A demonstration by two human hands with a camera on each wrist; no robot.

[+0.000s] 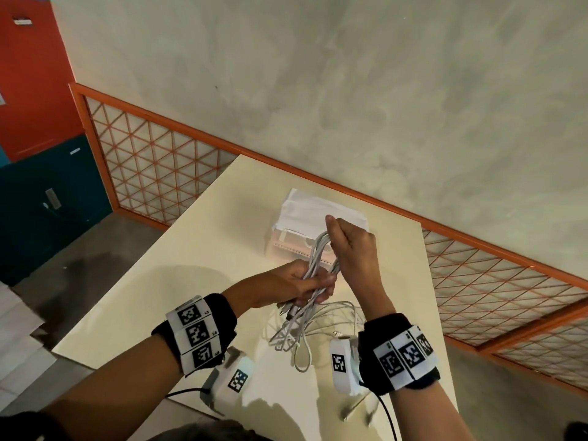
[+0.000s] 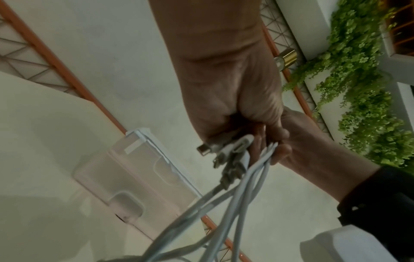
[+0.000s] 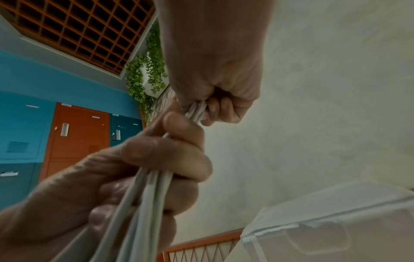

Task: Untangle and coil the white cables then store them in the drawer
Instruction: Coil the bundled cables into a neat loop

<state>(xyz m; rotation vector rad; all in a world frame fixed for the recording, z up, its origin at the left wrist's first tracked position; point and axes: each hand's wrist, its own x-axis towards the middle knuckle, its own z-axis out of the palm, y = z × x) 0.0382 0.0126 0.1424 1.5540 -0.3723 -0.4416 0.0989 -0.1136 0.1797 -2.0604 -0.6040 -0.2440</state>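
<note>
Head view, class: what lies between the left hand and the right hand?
A short taut stretch of the white cables bridges the left hand and the raised right hand; behind it stands the clear drawer box. The head view shows this.

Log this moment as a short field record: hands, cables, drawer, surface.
left hand: grip round the lower part of the white cables, plug ends sticking out below the fist
right hand: grip on the upper loops of the same bundle
loose cable lengths: trailing on the table
drawer unit: translucent, behind the hands, appears closed
stage: bundle not yet stored
</note>
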